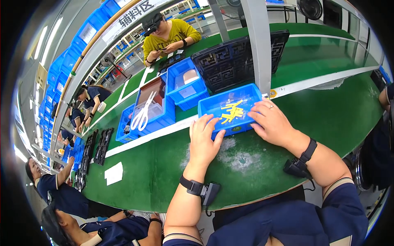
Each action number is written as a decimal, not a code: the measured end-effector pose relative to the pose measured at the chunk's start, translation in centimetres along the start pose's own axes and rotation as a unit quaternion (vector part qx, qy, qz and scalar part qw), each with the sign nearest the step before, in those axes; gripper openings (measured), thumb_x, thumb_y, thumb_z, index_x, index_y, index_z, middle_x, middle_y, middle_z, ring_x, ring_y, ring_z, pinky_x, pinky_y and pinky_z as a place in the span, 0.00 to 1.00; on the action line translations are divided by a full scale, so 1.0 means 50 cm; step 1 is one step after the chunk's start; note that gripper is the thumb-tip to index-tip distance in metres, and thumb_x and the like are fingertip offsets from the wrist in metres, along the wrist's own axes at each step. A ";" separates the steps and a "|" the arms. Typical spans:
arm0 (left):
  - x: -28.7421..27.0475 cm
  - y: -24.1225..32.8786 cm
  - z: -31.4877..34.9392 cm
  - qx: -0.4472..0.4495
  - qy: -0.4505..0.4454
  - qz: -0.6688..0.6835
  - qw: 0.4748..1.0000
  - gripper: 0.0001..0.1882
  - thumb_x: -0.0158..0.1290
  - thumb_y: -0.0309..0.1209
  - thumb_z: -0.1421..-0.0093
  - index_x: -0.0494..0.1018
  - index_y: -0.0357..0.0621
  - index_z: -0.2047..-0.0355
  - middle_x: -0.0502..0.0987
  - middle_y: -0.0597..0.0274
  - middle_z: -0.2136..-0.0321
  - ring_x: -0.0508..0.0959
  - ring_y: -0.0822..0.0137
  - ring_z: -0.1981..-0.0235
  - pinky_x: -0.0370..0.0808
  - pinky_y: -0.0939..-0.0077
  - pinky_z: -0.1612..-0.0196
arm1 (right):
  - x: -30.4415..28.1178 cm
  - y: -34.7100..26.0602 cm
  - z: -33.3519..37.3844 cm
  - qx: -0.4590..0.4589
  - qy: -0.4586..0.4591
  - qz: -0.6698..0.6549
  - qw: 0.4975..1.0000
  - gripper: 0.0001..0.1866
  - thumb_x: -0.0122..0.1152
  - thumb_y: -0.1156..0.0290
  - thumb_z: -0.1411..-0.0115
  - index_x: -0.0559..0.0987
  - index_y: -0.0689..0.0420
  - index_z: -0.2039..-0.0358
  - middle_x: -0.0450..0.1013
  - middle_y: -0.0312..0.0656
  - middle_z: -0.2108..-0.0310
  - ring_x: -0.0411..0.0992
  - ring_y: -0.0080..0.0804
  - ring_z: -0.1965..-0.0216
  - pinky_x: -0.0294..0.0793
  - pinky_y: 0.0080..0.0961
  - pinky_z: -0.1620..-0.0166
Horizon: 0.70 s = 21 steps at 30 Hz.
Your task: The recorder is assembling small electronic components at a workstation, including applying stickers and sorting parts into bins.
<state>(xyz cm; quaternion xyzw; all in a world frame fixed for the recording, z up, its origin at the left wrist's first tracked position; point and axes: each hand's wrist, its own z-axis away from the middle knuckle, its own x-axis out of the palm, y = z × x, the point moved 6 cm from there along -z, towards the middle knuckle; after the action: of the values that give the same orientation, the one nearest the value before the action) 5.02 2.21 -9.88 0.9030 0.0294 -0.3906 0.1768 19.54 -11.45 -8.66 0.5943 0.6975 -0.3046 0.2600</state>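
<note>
A small blue plastic bin [236,128] stands in front of me on the green table. Several short yellow strips [232,112] and clear plastic bags lie inside it. My left hand [204,140] grips the bin's near left corner, its fingers over the rim and the thumb by the front wall. At the right side, my right hand [274,124] holds the rim with its fingertips bent over the edge. Dark straps with small devices circle both my wrists.
White scissors [144,111] lie atop a larger blue bin [158,124] on the left. Behind stand black moulded trays [225,61] and a grey post [257,45]. White paper [113,173] lies on the green table [164,184]. Co-workers sit at the left and across.
</note>
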 end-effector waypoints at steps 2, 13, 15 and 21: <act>0.011 -0.004 0.000 0.005 -0.021 0.017 1.000 0.21 0.61 0.32 0.52 0.73 0.43 0.56 0.71 0.51 0.52 0.68 0.49 0.46 0.64 0.57 0.43 | -0.013 0.010 0.001 0.011 0.032 -0.007 0.999 0.16 0.64 0.71 0.53 0.75 0.61 0.63 0.71 0.46 0.64 0.69 0.46 0.57 0.65 0.43 0.45; 0.023 -0.019 0.019 0.013 0.029 0.036 0.999 0.25 0.61 0.33 0.52 0.71 0.42 0.53 0.68 0.46 0.49 0.66 0.47 0.44 0.63 0.57 0.42 | -0.024 0.348 0.146 0.410 0.187 0.004 0.893 0.19 0.52 0.59 0.38 0.77 0.61 0.57 0.74 0.48 0.57 0.72 0.40 0.53 0.67 0.29 0.49; 0.019 -0.023 0.020 0.019 0.058 0.053 0.997 0.26 0.61 0.33 0.52 0.69 0.40 0.52 0.68 0.46 0.49 0.66 0.47 0.45 0.63 0.57 0.43 | -0.015 0.437 0.212 0.471 0.174 -0.019 0.864 0.18 0.53 0.61 0.39 0.77 0.61 0.57 0.75 0.47 0.57 0.72 0.37 0.53 0.67 0.29 0.49; 0.011 -0.052 0.029 -0.019 0.081 0.076 0.994 0.27 0.61 0.31 0.54 0.69 0.39 0.52 0.68 0.46 0.50 0.66 0.48 0.46 0.65 0.58 0.44 | 0.010 0.484 0.251 0.501 0.193 -0.082 0.839 0.16 0.55 0.66 0.43 0.78 0.62 0.57 0.75 0.46 0.57 0.71 0.34 0.53 0.66 0.26 0.48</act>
<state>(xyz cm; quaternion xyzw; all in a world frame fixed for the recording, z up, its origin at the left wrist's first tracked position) 3.92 4.09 -11.97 0.9275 -0.0175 -0.3014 0.2206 43.37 -17.71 -20.38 0.6306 0.5317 -0.5121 -0.2395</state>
